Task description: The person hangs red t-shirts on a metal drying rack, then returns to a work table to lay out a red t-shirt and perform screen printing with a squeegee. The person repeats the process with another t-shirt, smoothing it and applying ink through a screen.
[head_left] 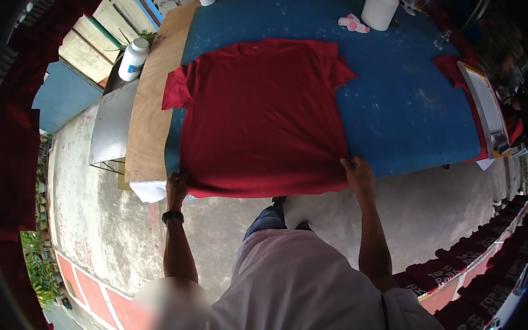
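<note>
A dark red T-shirt [263, 118] lies spread out over the blue-topped table, its collar at the far side and its hem toward me. The hem hangs slightly past the near table edge. My left hand [177, 189], with a dark watch on its wrist, is closed on the left corner of the hem. At the right corner, my right hand [357, 171] pinches the hem between thumb and fingers. Both sleeves are laid outward, the left one reaching over the bare wood strip.
The blue tabletop [408, 110] extends to the right, where a framed screen [485, 101] stands at the edge. White jars [380, 7] and a pink-and-white cloth [353, 24] sit at the far right. Another white jar [134, 60] stands at left. Printed red shirts [464, 267] hang behind.
</note>
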Tool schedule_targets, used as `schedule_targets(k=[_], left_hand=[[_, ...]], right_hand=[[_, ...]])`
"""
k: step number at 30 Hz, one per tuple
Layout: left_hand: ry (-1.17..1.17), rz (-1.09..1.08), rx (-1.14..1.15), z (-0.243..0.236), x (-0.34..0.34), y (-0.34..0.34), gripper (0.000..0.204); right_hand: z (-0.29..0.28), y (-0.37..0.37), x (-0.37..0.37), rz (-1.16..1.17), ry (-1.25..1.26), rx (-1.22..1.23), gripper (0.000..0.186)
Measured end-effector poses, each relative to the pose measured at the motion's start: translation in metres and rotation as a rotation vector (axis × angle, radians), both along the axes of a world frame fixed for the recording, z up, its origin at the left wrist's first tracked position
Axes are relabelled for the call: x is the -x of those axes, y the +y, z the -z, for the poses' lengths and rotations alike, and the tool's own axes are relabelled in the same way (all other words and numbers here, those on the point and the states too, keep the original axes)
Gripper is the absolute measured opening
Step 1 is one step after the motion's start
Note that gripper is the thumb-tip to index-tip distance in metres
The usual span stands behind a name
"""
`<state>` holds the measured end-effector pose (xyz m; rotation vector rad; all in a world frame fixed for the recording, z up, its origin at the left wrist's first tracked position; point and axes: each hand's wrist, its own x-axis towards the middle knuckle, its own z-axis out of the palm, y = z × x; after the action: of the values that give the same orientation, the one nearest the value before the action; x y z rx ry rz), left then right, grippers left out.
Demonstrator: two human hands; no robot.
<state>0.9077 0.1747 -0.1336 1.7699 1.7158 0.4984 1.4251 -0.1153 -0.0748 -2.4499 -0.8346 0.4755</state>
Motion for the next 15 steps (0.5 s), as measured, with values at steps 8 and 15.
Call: schedule_targets(k=[8,15], left_hand=[[0.318,0.250,-0.487,-0.053,-0.101,-0.001,0.049],[0.229,0.856,-0.484,-0.048,-0.282,0.039,0.074]], right_hand=[[-0.016,0.061,0.028,-0.254,-0.312,-0.197,0.074],[0.022,0.207,0.060,-0.761,-0.442,-0.147,0.092]])
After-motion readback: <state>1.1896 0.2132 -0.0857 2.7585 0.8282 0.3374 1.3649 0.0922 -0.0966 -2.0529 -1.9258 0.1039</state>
